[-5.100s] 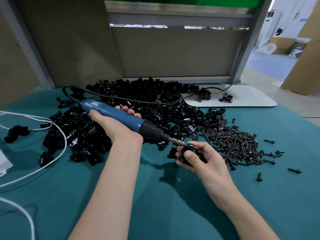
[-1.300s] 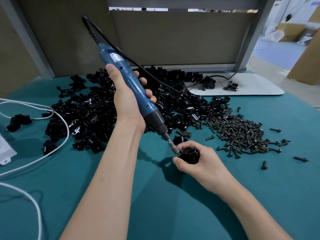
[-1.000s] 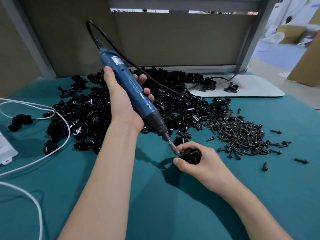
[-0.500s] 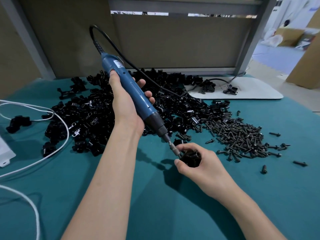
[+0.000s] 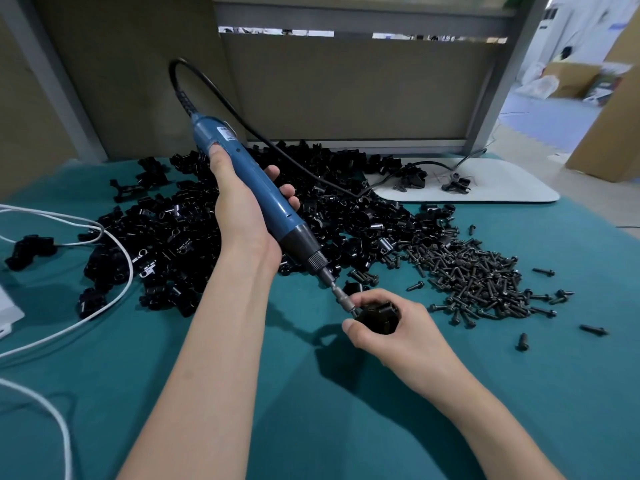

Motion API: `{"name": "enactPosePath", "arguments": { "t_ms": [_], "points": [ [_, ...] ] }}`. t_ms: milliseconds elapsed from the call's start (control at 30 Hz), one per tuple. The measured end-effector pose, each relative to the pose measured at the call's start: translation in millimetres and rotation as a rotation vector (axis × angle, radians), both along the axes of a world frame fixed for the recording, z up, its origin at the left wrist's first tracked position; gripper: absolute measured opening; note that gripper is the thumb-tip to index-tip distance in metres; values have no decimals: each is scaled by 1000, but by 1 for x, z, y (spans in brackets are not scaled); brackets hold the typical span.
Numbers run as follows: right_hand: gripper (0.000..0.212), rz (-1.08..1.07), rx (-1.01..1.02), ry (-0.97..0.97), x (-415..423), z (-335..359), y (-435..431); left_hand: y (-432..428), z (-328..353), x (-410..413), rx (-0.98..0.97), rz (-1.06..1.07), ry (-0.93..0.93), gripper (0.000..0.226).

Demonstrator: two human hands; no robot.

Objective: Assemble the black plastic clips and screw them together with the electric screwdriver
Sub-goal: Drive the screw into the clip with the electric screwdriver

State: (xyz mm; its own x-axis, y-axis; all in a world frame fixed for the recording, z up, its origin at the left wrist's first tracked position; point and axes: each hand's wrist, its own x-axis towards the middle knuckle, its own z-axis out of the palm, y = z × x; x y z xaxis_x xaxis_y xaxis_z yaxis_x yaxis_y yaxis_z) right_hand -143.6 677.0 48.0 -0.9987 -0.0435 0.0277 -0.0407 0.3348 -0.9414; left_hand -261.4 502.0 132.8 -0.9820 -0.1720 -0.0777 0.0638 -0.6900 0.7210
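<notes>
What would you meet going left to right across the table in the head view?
White cable → left hand gripping the electric screwdriver → right hand holding a black clip → screw pile → stray screw.

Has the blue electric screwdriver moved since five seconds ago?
Yes. The blue electric screwdriver has swung from nearly level over the black plastic clip pile to steep, cord end raised before the back panel.

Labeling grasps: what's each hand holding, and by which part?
The left hand grips the blue electric screwdriver around its mid-body. The right hand holds the black plastic clip by its sides, between thumb and curled fingers.
</notes>
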Motion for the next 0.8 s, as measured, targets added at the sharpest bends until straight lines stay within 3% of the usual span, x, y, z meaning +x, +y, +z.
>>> {"name": "enactPosePath", "arguments": {
  "t_ms": [200,333,467,800],
  "points": [
    [18,-8,124,63,2,-3,1,-1,1,2,-28,36,8,55],
    [19,8,178,121,4,-4,0,-6,8,3,54,77,47,55],
    [37,-34,160,216,2,-7,2,3,11,9,125,-27,77,54],
    [28,-69,183,228,-3,-17,2,27,11,19,119,-91,107,54]
  ]
}}
